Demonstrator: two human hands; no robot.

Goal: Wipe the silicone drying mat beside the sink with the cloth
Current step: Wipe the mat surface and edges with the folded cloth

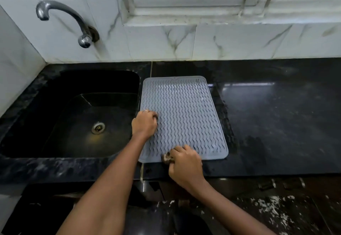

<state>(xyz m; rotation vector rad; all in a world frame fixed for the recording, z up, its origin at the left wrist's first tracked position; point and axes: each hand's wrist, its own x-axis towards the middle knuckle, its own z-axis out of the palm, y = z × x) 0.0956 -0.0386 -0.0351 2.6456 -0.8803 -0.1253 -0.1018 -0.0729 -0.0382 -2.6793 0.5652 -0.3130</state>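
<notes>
- bench of dark polished stone runs under the white tiled wall, with the sink sunk into it left of the mat.
- grey silicone drying mat lies flat on the bench, its left edge just beside the sink rim, its wavy ribs showing.
- tap curves out from the wall, behind the mat and to its left, over the sink.
- left hand rests on the mat's left edge, fingers curled down onto it, a ring on one.
- right hand sits at the mat's near edge, fingers curled around a bunched brownish cloth.
- cloth touches the mat's near edge, mostly hidden by the hand.
</notes>
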